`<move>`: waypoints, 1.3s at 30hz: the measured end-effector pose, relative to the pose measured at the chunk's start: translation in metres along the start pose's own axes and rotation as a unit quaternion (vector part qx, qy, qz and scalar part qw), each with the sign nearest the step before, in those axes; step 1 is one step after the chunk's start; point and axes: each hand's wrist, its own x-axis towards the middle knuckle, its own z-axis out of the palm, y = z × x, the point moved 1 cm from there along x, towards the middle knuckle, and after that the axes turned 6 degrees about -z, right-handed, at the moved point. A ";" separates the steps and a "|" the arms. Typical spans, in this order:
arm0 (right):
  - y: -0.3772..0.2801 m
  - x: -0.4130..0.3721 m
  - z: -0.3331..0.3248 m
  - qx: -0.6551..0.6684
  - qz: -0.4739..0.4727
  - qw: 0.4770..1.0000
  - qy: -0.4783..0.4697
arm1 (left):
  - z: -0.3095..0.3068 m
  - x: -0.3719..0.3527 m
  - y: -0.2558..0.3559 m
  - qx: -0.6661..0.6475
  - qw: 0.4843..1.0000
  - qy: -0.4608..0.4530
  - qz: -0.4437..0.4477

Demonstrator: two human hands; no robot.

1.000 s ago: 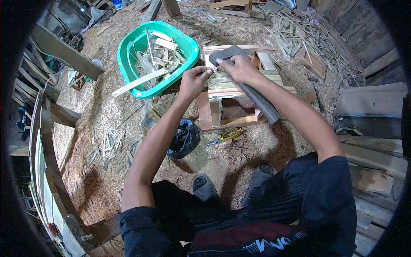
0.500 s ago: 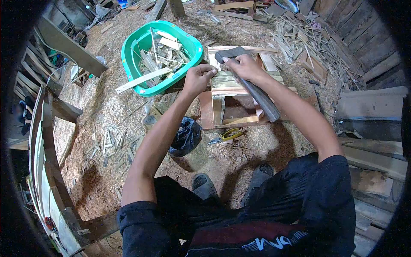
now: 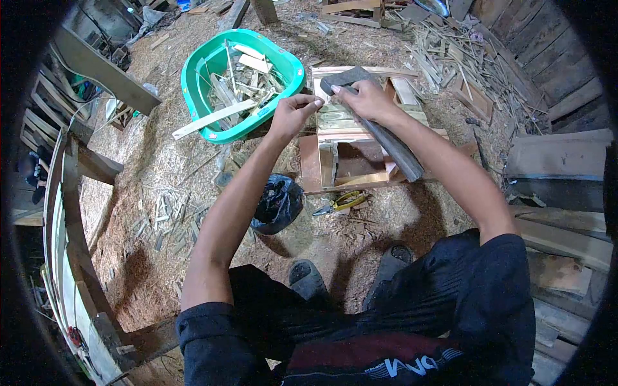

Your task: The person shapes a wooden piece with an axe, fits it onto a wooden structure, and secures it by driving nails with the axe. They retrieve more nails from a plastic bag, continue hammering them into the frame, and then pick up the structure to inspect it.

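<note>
My right hand point(image 3: 368, 103) is wrapped round a hammer point(image 3: 396, 151) with a dark head and a thick, worn grey handle that slants toward me. The head hovers over the slatted top of a small wooden box-like frame point(image 3: 341, 119). At the frame's left edge, my left hand point(image 3: 296, 114) has thumb and forefinger pinched together; I cannot tell what small thing they hold. Below the left forearm sits an open black plastic bag point(image 3: 278, 206) with dark contents. Yellow-handled pliers point(image 3: 341, 203) lie on the ground in front of the frame.
A green plastic tub point(image 3: 193, 80) full of wood offcuts stands at the left of the frame. Scrap sticks point(image 3: 444, 71) are heaped at the back right. Stacked boards point(image 3: 560, 238) line the right side, and a curved wooden piece point(image 3: 80, 244) rises at the left. Sawdust covers the floor.
Both hands stay nearly in place. My left hand has shifted very slightly and its fingers have turned a little; the hammer head has moved slightly left.
</note>
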 end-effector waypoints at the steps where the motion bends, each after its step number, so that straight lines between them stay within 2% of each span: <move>1: -0.002 -0.002 -0.001 0.005 0.003 1.000 -0.002 | 0.001 0.000 0.000 0.004 1.000 -0.001 0.000; 12: 0.005 0.001 0.000 -0.009 0.025 1.000 -0.003 | 0.002 0.000 0.000 0.037 0.999 0.011 0.003; 21: 0.006 0.002 0.000 0.026 0.019 0.999 -0.010 | 0.004 -0.004 -0.006 0.065 0.994 0.039 0.077; 24: 0.014 0.007 0.002 -0.017 -0.006 1.000 0.014 | 0.002 -0.005 -0.003 0.103 0.990 0.031 0.093; 27: 0.007 0.004 -0.003 0.054 0.031 0.998 0.007 | 0.003 -0.004 -0.004 0.113 0.985 0.032 0.122; 30: -0.011 0.003 -0.019 -0.008 -0.035 0.998 0.052 | 0.001 0.000 -0.008 0.129 0.982 0.037 0.130; 31: -0.029 -0.002 -0.027 0.011 -0.014 0.999 0.039 | 0.001 0.001 -0.010 0.137 0.981 0.047 0.125; 34: -0.046 -0.001 -0.040 -0.117 -0.158 0.977 0.086 | 0.002 0.001 -0.012 0.119 0.987 0.047 0.099; 35: -0.050 -0.003 -0.042 -0.140 -0.163 0.972 0.096 | 0.002 0.001 -0.012 0.107 0.990 0.042 0.088; 39: -0.059 -0.008 -0.043 -0.234 -0.212 0.947 0.056 | 0.002 -0.001 -0.013 0.105 0.988 0.047 0.107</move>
